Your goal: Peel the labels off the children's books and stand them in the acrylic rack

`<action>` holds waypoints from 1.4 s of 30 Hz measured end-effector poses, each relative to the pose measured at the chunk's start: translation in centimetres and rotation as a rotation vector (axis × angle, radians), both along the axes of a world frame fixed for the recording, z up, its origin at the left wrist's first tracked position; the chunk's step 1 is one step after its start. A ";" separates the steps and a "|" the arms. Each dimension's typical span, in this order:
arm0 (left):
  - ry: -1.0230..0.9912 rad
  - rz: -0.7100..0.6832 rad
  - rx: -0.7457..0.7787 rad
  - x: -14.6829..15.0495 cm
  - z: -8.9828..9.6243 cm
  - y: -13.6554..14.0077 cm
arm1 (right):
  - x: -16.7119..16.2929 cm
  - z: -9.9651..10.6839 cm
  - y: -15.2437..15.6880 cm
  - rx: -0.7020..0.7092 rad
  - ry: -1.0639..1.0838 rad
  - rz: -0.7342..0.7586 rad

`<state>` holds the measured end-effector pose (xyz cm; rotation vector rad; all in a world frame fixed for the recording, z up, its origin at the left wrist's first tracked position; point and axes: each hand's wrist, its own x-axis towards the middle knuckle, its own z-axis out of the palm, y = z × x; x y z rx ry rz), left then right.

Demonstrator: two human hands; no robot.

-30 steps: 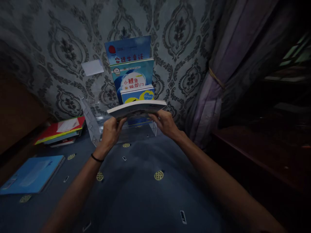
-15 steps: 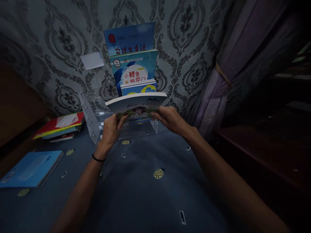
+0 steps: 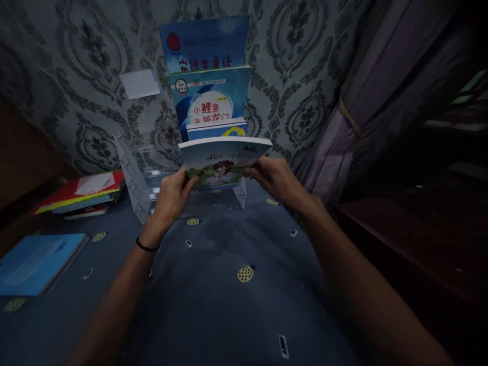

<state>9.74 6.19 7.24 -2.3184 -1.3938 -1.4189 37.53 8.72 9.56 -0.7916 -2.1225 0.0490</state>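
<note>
"So, in the head view, how far along are things looking?"

"Part-way, I am judging. Three books are already standing in a clear stepped rack (image 3: 131,175) near the far edge of the worktop (image 3: 213,315): a dark blue book (image 3: 206,41) at the back, a teal book (image 3: 211,84) in front of it, then a low blue-and-yellow book (image 3: 213,133). A fourth, the picture-cover book (image 3: 223,165), is being held in front of that lowest one, partly hiding it. Whether its bottom edge is touching the rack, I cannot tell."

"And what is lying outside the rack?"

"A red-and-yellow pile (image 3: 82,193) is lying toward the worktop's far left corner, beside the rack. A flat blue book (image 3: 41,262) is lying nearer the wearer, toward the left edge. Neither is being touched."

"How are the hands sitting?"

"Both are gripping the picture-cover book at its two sides, cover facing the wearer. The left hand (image 3: 173,193) is resting its thumb on the front, its fingers mostly hidden; a black band (image 3: 148,246) is circling that wrist. The right hand (image 3: 280,180) is pinching the right side, its fingers curling partly out of sight. Both forearms are reaching in from the near corners, left and right."
</note>
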 end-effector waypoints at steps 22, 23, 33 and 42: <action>-0.054 0.038 -0.163 1.0 -2.1 1.2 | 0.4 -1.8 1.8 -0.193 -0.017 0.001; -0.050 0.042 -0.163 1.0 -2.1 1.2 | 0.4 -1.8 1.8 -0.190 -0.017 0.003; -0.009 0.059 -0.154 1.4 -1.7 0.8 | 0.9 -1.4 1.8 -0.154 -0.034 -0.001; -0.012 0.073 -0.216 1.4 -2.1 1.0 | 0.8 -2.2 2.5 -0.165 -0.051 -0.001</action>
